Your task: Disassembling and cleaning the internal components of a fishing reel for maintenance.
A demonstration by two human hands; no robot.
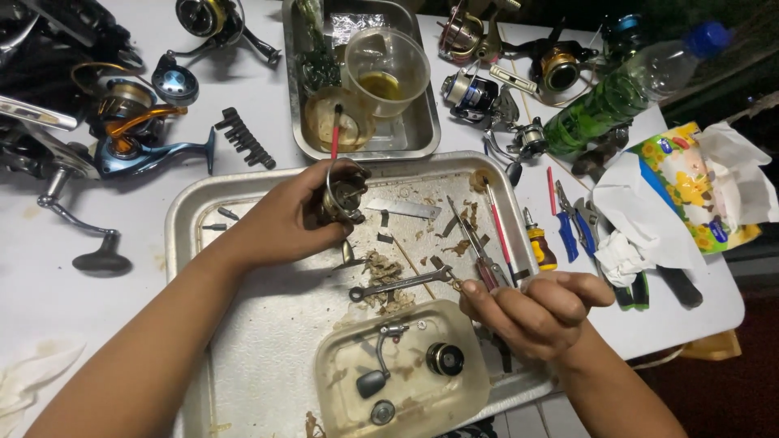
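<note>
Steel tray [243,341]: wrench [402,283], grit. Clear tub [341,381]: reel handle [377,369], knob [445,358]. Left hand [284,219] grasps metal reel body [342,193]; right hand [535,312] pinches something small, possibly a washer.

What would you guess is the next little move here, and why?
Probably bringing the right hand up to the reel body held in the left hand: its fingertips pinch something tiny, too small to identify, above the tray.
</note>
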